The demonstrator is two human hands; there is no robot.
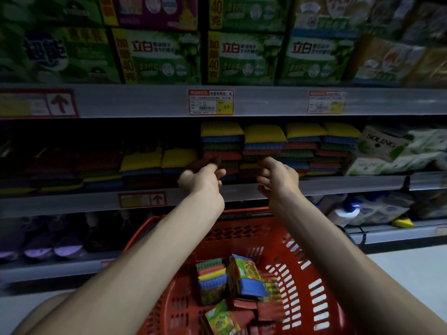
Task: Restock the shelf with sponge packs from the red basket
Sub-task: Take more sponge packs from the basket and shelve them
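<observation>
Stands mid-placement: reaches both bare arms over the red basket point(314, 274) toward the middle shelf point(338, 184). Pinches with the left hand point(200, 181) what looks like a dark reddish sponge pack point(205, 163), blurred, right at the front of the stacked sponges point(263, 141) and level with their lower layers. Curls the fingers of the right hand point(278, 178) close by, in front of the next column; cannot tell whether holding anything.

Leaves several more down in the basket: a striped pack point(211, 276) standing on edge, a green-and-yellow wrapped pack point(246, 274) leaning beside it, and a third pack point(222, 320) nearer the body. Judging from that, sits well short of finished.

Calls next for seating the held pack flat on a pile, probably the shorter yellow-topped stack point(179, 158) to the left with room above, then letting go and dipping back into the basket. Needs care not to nudge the tall columns.
</observation>
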